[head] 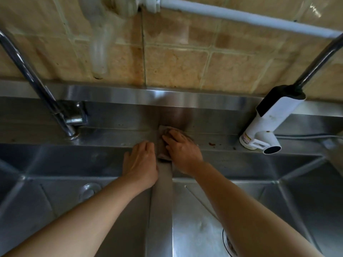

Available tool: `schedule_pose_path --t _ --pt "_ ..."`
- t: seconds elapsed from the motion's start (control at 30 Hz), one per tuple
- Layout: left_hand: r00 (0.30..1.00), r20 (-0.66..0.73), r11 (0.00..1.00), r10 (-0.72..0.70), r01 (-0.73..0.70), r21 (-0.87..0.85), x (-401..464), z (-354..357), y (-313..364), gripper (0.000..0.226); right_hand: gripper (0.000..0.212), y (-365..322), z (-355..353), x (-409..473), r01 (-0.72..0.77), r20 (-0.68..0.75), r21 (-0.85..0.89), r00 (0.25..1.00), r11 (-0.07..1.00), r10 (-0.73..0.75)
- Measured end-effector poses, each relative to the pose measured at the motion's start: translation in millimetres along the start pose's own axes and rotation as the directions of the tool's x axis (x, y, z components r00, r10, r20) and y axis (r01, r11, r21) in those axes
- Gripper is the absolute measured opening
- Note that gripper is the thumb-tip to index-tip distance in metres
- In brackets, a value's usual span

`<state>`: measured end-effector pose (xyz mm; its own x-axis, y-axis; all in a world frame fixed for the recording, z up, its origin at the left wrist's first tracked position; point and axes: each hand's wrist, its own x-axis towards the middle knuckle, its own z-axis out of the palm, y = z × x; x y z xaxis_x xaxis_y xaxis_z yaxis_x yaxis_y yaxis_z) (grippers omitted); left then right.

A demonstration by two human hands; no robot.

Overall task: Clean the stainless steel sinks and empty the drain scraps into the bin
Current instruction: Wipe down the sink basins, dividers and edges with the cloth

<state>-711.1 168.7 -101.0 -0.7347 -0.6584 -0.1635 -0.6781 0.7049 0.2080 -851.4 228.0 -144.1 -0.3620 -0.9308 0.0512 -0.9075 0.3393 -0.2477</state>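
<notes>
Cloth (mostly under right hand)

A kitchen washing-up area is shown, possibly in a catering kitchen, though that cannot be settled from this view. Two stainless steel sinks are set side by side, parted by a steel divider. A chrome tap and a white electric tap heater are mounted behind, below a stained tiled wall crossed by a white pipe.
</notes>
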Motion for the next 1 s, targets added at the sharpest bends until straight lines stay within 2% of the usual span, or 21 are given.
schedule_pose_path --t 0.07,0.17,0.23,0.3,0.4,0.47,0.53,0.6,0.7,0.8,0.87,1.0 --pt "0.998 0.043 0.999 0.046 -0.047 0.026 8.0 0.1 4.6 0.065 0.048 13.7 -4.1 -9.3 -0.043 -0.016 -0.055 0.999 0.998 0.042" --pt "0.989 0.119 0.993 0.09 -0.099 0.071 18.7 4.1 12.2 0.064 0.066 39.8 -13.3 -31.5 -0.151 -0.073 -0.106 0.987 0.983 0.144" --pt "0.988 0.135 0.992 0.08 -0.092 0.089 22.4 6.6 16.2 0.061 0.071 64.4 -18.6 -46.6 -0.227 -0.044 -0.181 0.974 0.957 0.223" --pt "0.987 0.147 0.993 0.064 -0.077 0.088 23.9 6.5 18.9 0.061 0.075 86.5 -25.7 -60.4 -0.304 -0.097 -0.176 0.952 0.936 0.291" --pt "0.984 0.172 0.993 0.05 -0.067 0.093 23.4 6.1 20.8 0.063 0.065 107.9 -26.1 -74.9 -0.388 -0.132 -0.151 0.92 0.909 0.37" --pt "0.984 0.172 0.992 0.05 -0.069 0.106 23.5 6.3 22.2 0.063 0.057 107.2 -24.1 -75.6 -0.439 -0.12 -0.123 0.897 0.89 0.425" --pt "0.983 0.176 0.991 0.053 -0.073 0.109 24.7 5.1 23.0 0.063 0.052 99.7 -24.6 -67.1 -0.483 -0.168 -0.069 0.868 0.873 0.467" --pt "0.981 0.186 0.99 0.063 -0.085 0.112 27.3 1.9 21.9 0.063 0.049 85.4 -24.2 -57.2 -0.48 -0.178 -0.047 0.867 0.876 0.466" --pt "0.977 0.204 0.989 0.064 -0.088 0.115 29.5 0.1 20.7 0.062 0.043 55.0 -17.3 -46.7 -0.292 -0.169 -0.026 0.944 0.956 0.284" --pt "0.975 0.214 0.991 0.053 -0.077 0.108 28.4 0.3 24.5 0.058 0.056 38.6 -17.7 -42.9 -0.162 -0.031 -0.072 0.987 0.984 0.16" --pt "0.976 0.212 0.991 0.049 -0.074 0.108 28.3 -2.1 27.0 0.055 0.062 51.0 -26.1 -46.9 -0.199 -0.021 -0.143 0.98 0.969 0.198" --pt "0.975 0.218 0.993 0.044 -0.067 0.1 29.3 -4.4 27.5 0.055 0.058 98.0 -33.7 -70.9 -0.402 -0.082 -0.235 0.915 0.885 0.394"
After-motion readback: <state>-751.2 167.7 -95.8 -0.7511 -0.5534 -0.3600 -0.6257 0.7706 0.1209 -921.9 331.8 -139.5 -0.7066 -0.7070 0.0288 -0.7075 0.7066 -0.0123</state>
